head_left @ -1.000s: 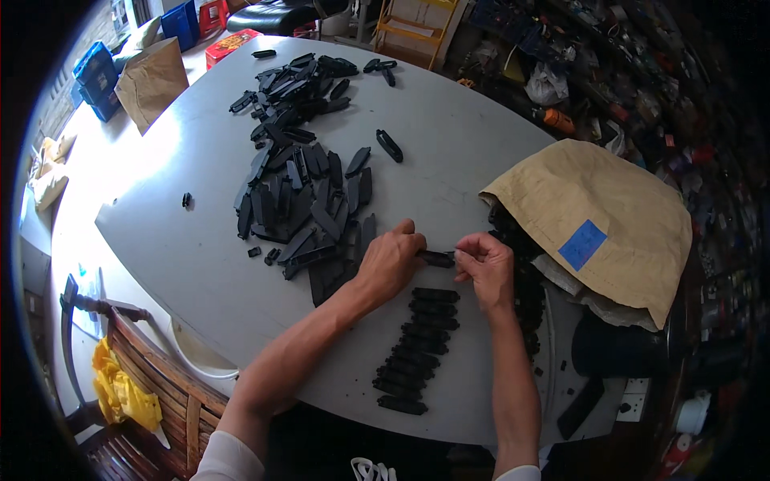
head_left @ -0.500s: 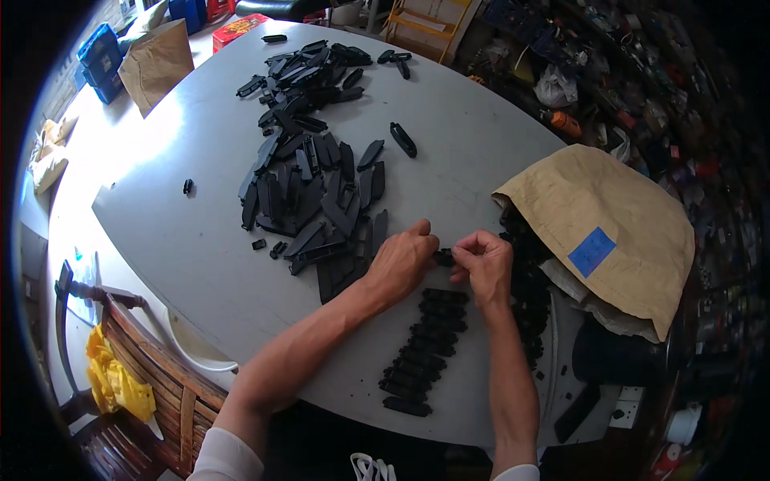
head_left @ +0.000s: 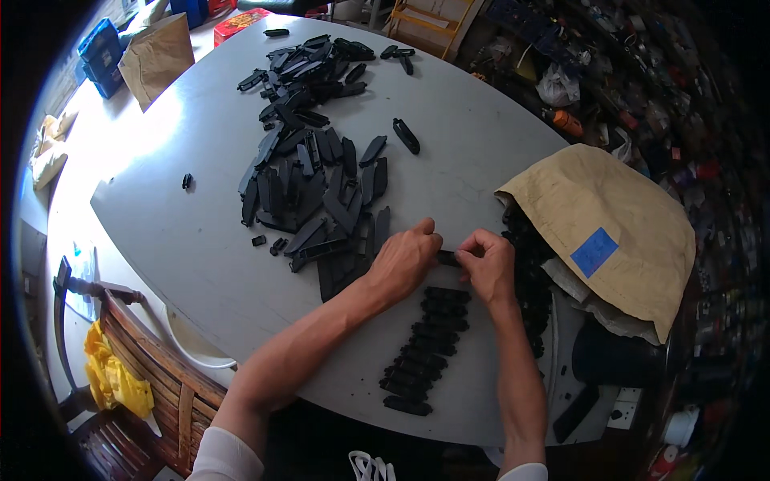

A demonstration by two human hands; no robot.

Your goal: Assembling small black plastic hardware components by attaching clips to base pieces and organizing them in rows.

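Note:
Between my two hands is a small black plastic part (head_left: 447, 257), partly hidden by my fingers. My left hand (head_left: 407, 255) is closed on its left end, the fingers curled. My right hand (head_left: 488, 260) pinches the other end between thumb and forefinger. Just below my hands, a column of similar black plastic pieces (head_left: 425, 341) lies side by side on the grey table (head_left: 200, 264). Left of my left hand spreads a large heap of long black plastic pieces (head_left: 309, 188), reaching toward the table's far end.
A brown paper sack (head_left: 618, 216) with a blue label lies at the right, black parts (head_left: 525, 289) spilling from its mouth. A wooden chair (head_left: 160, 369) with a yellow bag stands at the lower left. Crowded clutter (head_left: 642, 88) fills the right background.
The black part between my hands now shows more of its length. My right hand has shifted very slightly to the right; the rest stays nearly the same.

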